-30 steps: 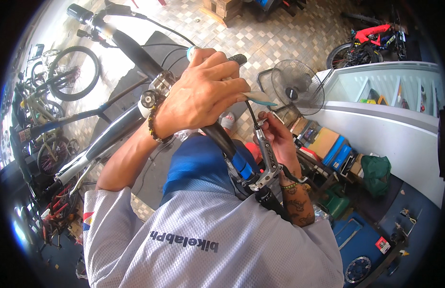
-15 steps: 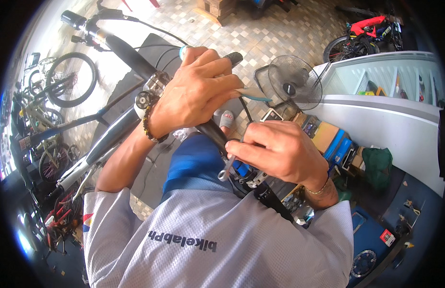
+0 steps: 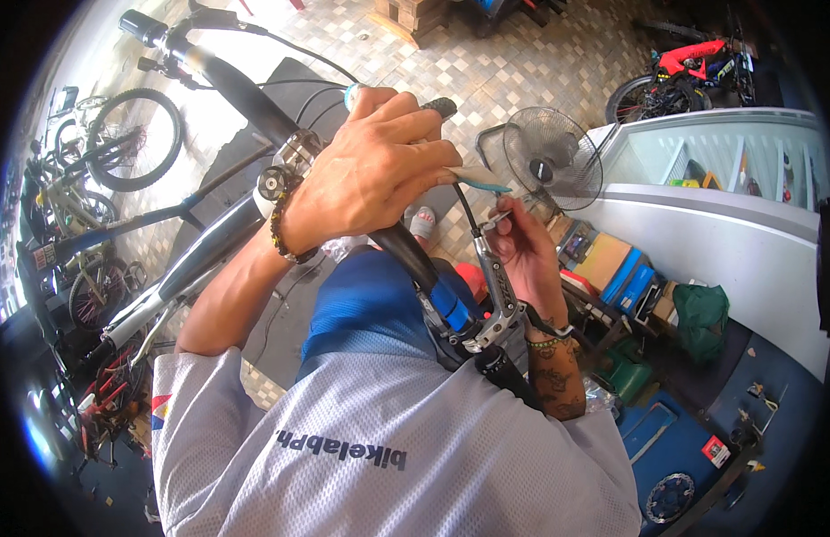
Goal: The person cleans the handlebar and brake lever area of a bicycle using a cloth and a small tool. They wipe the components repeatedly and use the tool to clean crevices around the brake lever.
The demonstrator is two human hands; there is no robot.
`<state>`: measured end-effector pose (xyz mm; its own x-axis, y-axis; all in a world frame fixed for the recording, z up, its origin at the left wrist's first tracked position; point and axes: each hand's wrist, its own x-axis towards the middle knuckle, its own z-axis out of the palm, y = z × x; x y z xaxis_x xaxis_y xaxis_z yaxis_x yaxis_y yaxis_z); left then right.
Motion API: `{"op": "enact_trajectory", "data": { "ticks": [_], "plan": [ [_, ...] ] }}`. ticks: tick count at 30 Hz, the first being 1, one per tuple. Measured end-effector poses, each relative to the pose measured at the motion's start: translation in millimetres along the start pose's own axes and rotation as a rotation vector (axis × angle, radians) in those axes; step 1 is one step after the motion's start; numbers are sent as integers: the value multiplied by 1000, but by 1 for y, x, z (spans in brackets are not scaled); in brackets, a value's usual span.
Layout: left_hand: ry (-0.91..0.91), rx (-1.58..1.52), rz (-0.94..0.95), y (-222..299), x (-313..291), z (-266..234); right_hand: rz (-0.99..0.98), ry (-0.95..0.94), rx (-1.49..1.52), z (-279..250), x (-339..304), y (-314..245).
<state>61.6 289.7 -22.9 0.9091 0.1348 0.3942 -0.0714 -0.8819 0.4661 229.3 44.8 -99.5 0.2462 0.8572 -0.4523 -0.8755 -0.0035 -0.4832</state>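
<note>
I see room ahead of the left hand [image 3: 379,170], above the tile floor [image 3: 504,80]. A black hose [image 3: 468,210] blocks the way between the hands, and a fan [image 3: 562,161] stands past the right hand [image 3: 525,251].

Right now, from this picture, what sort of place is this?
Probably a bicycle repair shop: several bicycles are at the left, and the right hand holds a metal tool near a brake lever on a handlebar.

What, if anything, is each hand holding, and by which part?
The left hand grips a pale cloth bunched in its fist, one end jutting out. The right hand pinches a metal wrench near the brake lever; which part is unclear.
</note>
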Motion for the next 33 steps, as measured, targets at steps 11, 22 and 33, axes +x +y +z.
{"op": "enact_trajectory", "data": {
  "ticks": [11, 22, 33],
  "plan": [
    [-18, -2, -6, -1, 0, 0, 26, -58, 102, 12, -1, 7],
    [-2, -24, -6, 0, 1, 0, -692, -341, -1539, 97, -34, -75],
    [1, -18, -11, 1, 0, -2, -562, -58, -942, 65, -21, -79]
  ]
}}
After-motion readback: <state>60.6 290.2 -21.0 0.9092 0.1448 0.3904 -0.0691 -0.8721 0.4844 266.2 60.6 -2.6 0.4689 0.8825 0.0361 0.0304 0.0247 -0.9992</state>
